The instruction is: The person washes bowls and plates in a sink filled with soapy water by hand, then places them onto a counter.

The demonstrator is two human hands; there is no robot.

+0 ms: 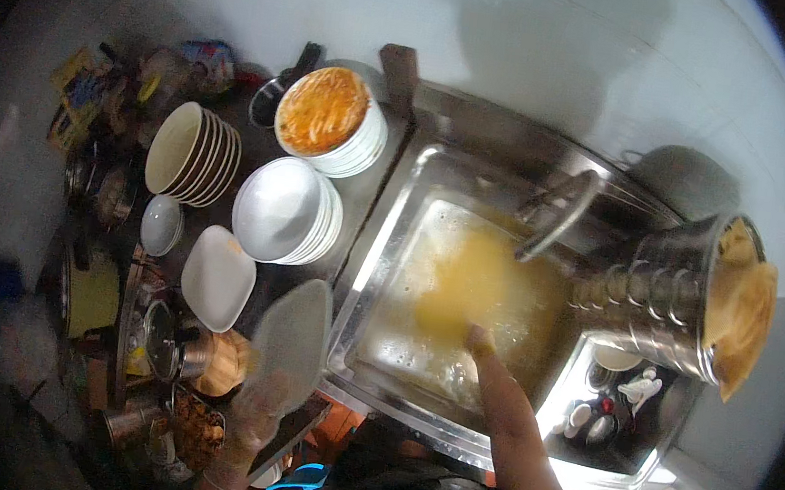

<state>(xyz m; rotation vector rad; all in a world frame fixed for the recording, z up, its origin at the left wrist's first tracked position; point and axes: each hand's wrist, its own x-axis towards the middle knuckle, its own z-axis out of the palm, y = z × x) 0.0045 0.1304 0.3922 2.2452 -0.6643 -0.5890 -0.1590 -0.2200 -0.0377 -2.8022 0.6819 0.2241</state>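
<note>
My right hand reaches over the stainless-steel sink, gripping a blurred yellow cloth above shallow water. Left of the sink, my left hand holds a pale, translucent tray or lid by its near end. The curved metal faucet rises behind the cloth. Stacked white bowls and a squarish white dish sit beside the held piece. How far the fingers wrap the cloth is hidden by blur.
An orange-stained container tops another stack near the wall. Cream bowls lie tilted at the left. A large steel pot with a brown cloth stands right of the sink, above a smaller basin with utensils. Pans and a food tray crowd the lower left.
</note>
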